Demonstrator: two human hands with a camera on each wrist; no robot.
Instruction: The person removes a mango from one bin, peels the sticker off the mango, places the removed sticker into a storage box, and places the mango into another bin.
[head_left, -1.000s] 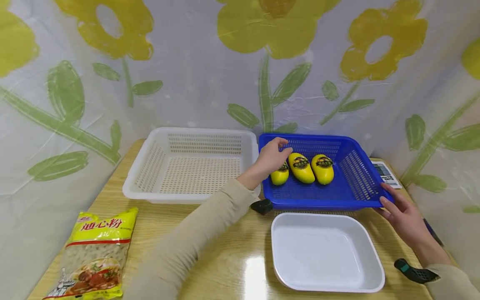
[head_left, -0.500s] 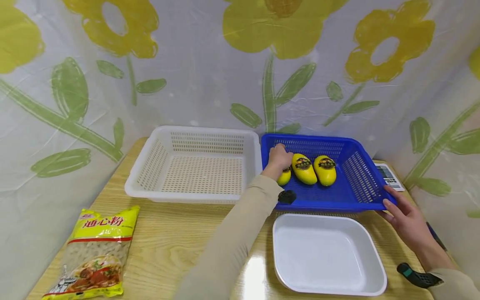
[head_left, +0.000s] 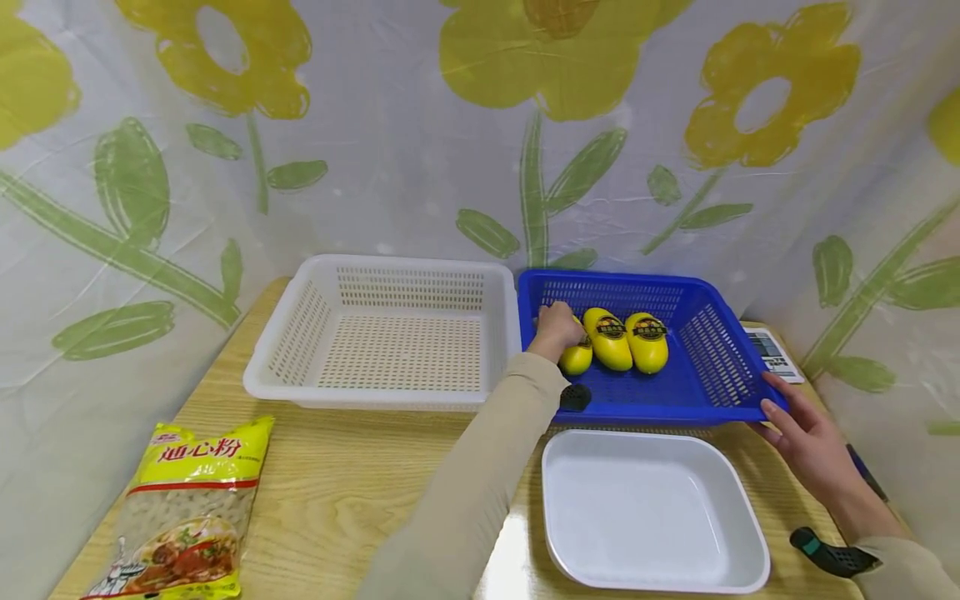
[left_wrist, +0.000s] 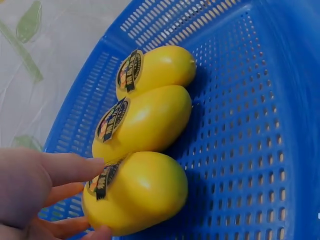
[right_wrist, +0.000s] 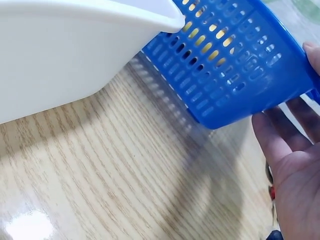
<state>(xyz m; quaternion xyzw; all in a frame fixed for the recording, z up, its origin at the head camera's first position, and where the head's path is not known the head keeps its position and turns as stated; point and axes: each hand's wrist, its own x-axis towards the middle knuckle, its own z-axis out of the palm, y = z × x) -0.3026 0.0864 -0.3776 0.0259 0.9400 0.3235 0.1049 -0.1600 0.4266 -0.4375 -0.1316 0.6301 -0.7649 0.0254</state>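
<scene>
Three yellow mangoes with black labels lie side by side in a blue plastic basket (head_left: 693, 392). My left hand (head_left: 558, 327) reaches into it and holds the leftmost mango (left_wrist: 150, 190) by its labelled end, thumb over the label and fingers along the outer side. That mango lies against the middle mango (left_wrist: 150, 120), which touches the far mango (left_wrist: 167, 70). At the basket's front right corner, my right hand (head_left: 810, 442) grips the rim, with fingers (right_wrist: 272, 140) under it and thumb above in the right wrist view.
A white perforated basket (head_left: 382, 396) stands left of the blue one. In front of the blue basket sits a white tray (head_left: 652, 508). A bag of pasta (head_left: 187, 508) lies at front left. Behind the blue basket's right side is a white printed card (head_left: 776, 354). A flowered curtain (head_left: 390, 167) hangs behind.
My left hand has come down onto the leftmost mango and taken hold of it. That mango has shifted right, up against the middle one. My right hand stays on the basket rim.
</scene>
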